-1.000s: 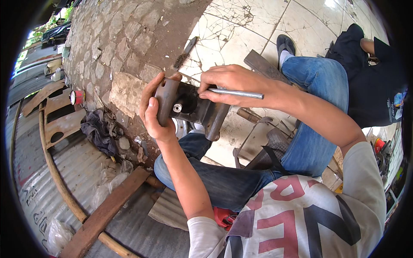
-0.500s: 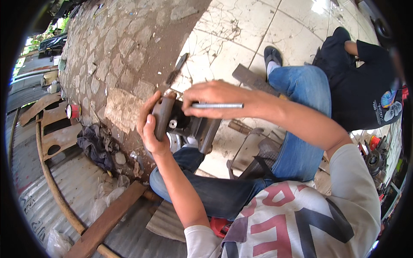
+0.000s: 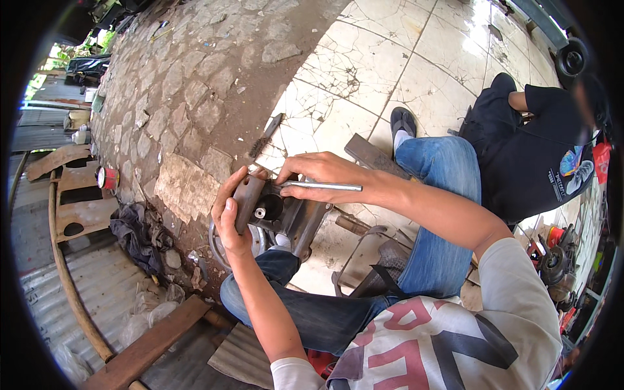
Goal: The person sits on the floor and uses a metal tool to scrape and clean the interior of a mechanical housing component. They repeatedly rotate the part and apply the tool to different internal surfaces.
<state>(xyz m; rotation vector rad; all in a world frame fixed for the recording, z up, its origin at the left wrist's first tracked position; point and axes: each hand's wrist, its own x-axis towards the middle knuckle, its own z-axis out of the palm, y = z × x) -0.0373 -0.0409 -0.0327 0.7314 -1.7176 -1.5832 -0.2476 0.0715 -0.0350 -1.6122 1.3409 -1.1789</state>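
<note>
One metal bracket point(image 3: 294, 220), in left hand point(image 3: 229, 220), beside right hand point(image 3: 328, 170)

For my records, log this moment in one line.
left hand: gripping metal bracket; right hand: holding silvery rod; brush: untouched

We see a red can point(image 3: 109, 179) near a dark, crumpled cloth point(image 3: 133, 233). A brown plank point(image 3: 153, 339) is closer to us, and a person in black point(image 3: 517, 159) is on our right.
</note>
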